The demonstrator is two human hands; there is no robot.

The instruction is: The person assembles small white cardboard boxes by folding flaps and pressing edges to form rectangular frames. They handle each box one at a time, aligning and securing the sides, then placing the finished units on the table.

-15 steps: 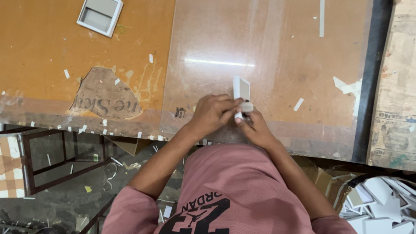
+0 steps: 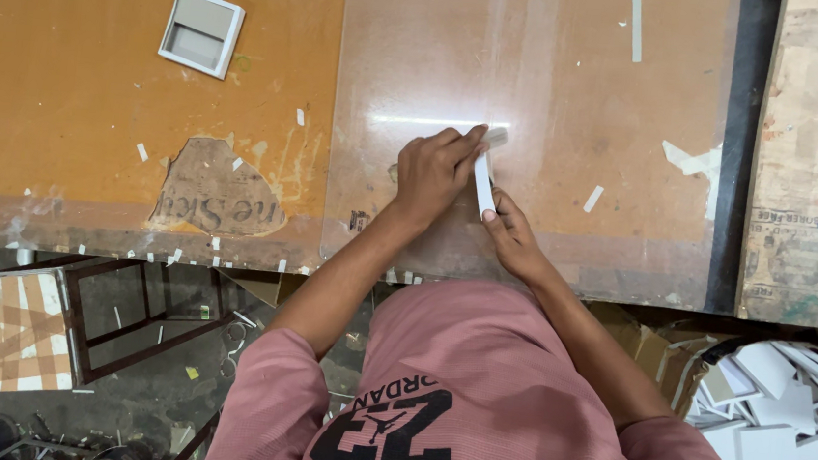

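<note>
Seen from above, both hands work on a clear sheet over an orange table. The left hand presses a narrow white strip flat with closed fingers; the right hand pinches its near end — a small white tray lies well apart.

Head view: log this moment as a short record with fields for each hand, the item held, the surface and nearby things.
Left hand: left hand presses on the upper end of the white strip.
Right hand: right hand pinches the strip's lower end.
Item: narrow white strip, lying on the sheet.
Surface: glossy clear sheet over an orange table.
Nearby: small white box far left; pile of white pieces at lower right; checked stool at lower left.
</note>
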